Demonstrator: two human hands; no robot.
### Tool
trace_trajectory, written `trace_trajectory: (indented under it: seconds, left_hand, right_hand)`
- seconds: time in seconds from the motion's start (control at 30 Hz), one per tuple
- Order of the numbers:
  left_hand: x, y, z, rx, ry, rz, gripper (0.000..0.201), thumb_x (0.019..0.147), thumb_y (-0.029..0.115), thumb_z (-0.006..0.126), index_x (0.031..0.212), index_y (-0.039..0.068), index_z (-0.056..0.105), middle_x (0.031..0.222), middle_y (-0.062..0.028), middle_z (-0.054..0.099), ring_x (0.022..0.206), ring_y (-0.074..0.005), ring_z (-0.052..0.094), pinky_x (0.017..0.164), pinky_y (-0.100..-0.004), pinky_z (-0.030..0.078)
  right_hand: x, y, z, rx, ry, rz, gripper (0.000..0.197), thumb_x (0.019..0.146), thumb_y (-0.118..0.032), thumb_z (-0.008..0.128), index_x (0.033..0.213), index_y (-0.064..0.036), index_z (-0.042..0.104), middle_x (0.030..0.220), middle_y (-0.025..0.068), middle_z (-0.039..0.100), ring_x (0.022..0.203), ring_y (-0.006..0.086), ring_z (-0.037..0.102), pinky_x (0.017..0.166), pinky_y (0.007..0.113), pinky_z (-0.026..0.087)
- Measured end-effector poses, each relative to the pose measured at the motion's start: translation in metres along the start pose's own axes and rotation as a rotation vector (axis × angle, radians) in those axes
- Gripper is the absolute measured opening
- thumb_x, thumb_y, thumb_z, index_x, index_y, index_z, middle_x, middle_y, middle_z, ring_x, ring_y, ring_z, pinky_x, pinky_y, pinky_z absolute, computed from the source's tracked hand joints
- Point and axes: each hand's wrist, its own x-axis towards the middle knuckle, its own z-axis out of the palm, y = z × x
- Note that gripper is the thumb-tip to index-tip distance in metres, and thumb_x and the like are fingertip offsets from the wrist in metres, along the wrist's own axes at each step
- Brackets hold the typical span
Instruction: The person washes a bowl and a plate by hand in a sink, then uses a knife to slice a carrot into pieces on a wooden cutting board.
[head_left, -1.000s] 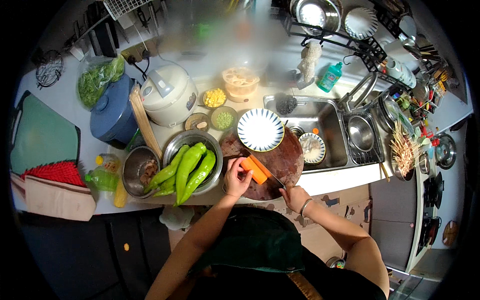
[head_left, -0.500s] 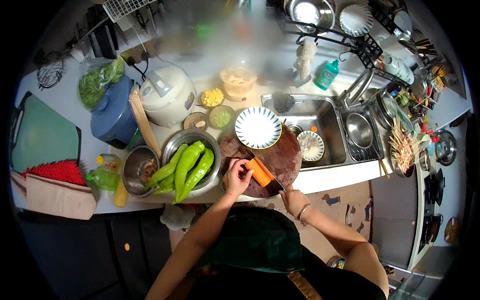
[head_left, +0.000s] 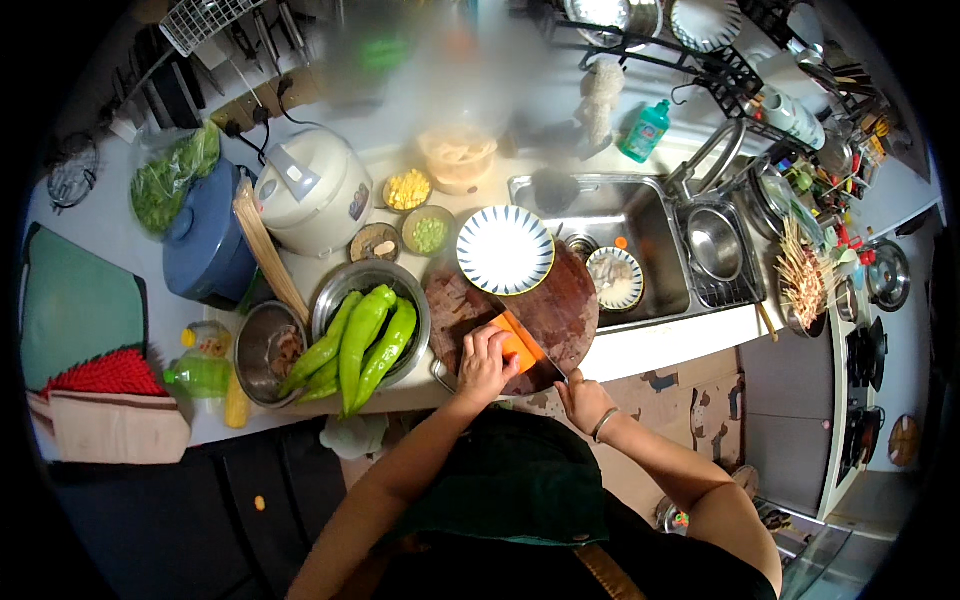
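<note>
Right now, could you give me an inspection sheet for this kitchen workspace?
Surface: round brown wooden board on a pale counter.
Job's things: orange carrot piece; metal knife alongside.
Clutter: white blue-edged round plate at the board's far side; shiny steel bowl holding long green peppers.
Hands: left hand steadies the carrot; right hand grips the knife.
Cables: black cables by the wall, behind the white rounded rice cooker.
Surroundings: rectangular steel sink to the right.
</note>
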Motion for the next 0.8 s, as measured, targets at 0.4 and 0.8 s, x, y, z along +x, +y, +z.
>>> trace_trajectory:
  seconds: [0.4,0.8]
  left_hand:
    - [-0.001,-0.002,0.007,-0.017,0.023,-0.025,0.045,0.076,0.022,0.071,0.114,0.004,0.054,0.117,-0.0148,0.049,0.108,-0.0358,0.046,0.095,-0.0448,0.041]
    - [-0.027,-0.003,-0.001,0.005,0.097,0.021,0.04,0.081,0.028,0.065,0.112,0.006,0.053,0.119,-0.0163,0.045,0.109,-0.0382,0.046,0.096,-0.0479,0.04]
  right_hand:
    - [0.005,0.016,0.038,0.087,0.158,-0.058,0.038,0.098,-0.027,0.051,0.09,0.0094,0.047,0.065,0.0311,0.06,0.063,0.0479,0.062,0.056,0.051,0.051]
    - [-0.028,-0.01,0.039,0.045,0.105,-0.016,0.039,0.098,-0.032,0.049,0.093,0.0064,0.042,0.063,0.0313,0.059,0.061,0.0495,0.061,0.054,0.054,0.051]
